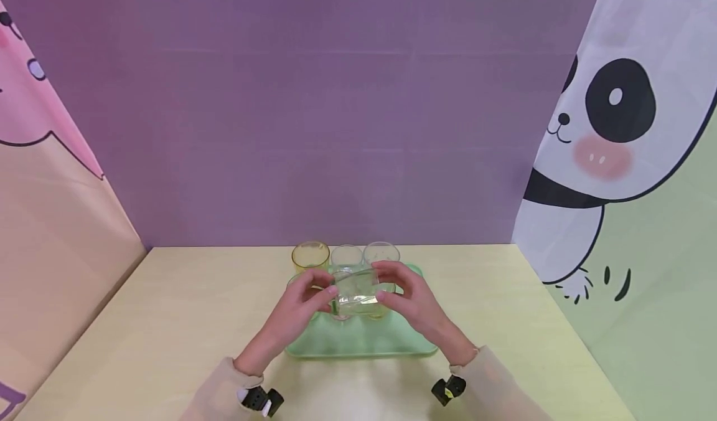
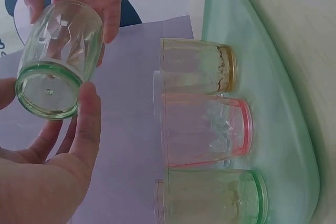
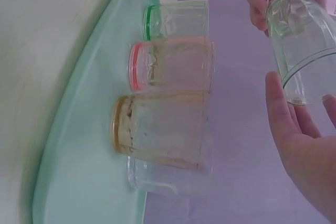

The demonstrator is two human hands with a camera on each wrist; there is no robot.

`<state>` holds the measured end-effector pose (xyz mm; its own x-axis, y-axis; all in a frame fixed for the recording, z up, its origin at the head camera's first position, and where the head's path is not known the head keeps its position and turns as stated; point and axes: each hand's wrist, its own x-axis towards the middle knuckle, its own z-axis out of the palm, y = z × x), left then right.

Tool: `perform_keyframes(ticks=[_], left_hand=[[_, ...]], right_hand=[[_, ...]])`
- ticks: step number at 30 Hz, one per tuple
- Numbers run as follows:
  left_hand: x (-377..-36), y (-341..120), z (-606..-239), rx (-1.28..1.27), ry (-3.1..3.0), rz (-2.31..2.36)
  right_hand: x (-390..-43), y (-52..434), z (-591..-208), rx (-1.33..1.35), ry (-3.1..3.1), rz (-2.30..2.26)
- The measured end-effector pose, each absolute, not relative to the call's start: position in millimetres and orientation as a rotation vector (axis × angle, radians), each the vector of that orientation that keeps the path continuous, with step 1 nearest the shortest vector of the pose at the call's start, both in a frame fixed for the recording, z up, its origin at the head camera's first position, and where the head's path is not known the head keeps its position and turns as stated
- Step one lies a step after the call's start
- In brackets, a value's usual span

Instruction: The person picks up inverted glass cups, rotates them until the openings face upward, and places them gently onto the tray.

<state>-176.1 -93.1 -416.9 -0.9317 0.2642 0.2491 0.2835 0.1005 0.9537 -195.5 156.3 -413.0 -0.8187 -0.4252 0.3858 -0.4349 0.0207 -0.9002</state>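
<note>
Sleeved forearms lead up to both hands over the green tray (image 1: 358, 345). On the tray stand glasses with amber (image 2: 229, 67), pink (image 2: 244, 127) and green (image 2: 257, 195) bases, close together. Left hand (image 1: 302, 302) and right hand (image 1: 406, 296) each curl fingers round the clear green-based glass (image 1: 356, 293), held on its side above the tray. Judging by that, support both ends firmly (smooth glass slips) and stay clear of the standing glasses.

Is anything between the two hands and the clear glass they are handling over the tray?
Nothing visible. The left hand and right hand both already grip the clear glass, tipped on its side above the green tray. The other glasses stand on the tray behind it, apart from the grip.
</note>
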Motion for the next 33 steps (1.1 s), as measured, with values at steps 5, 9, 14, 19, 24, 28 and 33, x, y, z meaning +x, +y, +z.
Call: perform_keyframes(ticks=[5,9,14,19,24,28,33], left_hand=[[-172.2,-95.2,-417.0,-0.606,-2.369,-2.004],[-169.4,-95.8,-417.1,-0.639,-2.437,-1.923],[-166.7,-96.9,-418.8,-0.663,-2.531,-1.738],[-163.2,-96.4,-424.5,-0.725,-2.581,-1.428],[-158.9,-97.5,-433.6,-0.782,-2.609,-1.106],[-156.3,-100.3,-441.3,-0.798,-2.639,-0.805],[-153.1,-104.7,-451.5,-0.853,-2.618,-0.526]], right_hand=[[-194.7,160.7,-407.3,0.975,-2.282,1.945],[-194.5,165.7,-402.5,0.971,-2.317,1.909],[-196.0,173.1,-396.8,0.952,-2.354,1.862],[-198.0,180.4,-393.1,0.955,-2.384,1.824],[-199.8,187.1,-390.9,0.936,-2.425,1.766],[-201.3,190.9,-389.0,0.887,-2.460,1.716],[-202.8,196.0,-387.3,0.805,-2.516,1.616]])
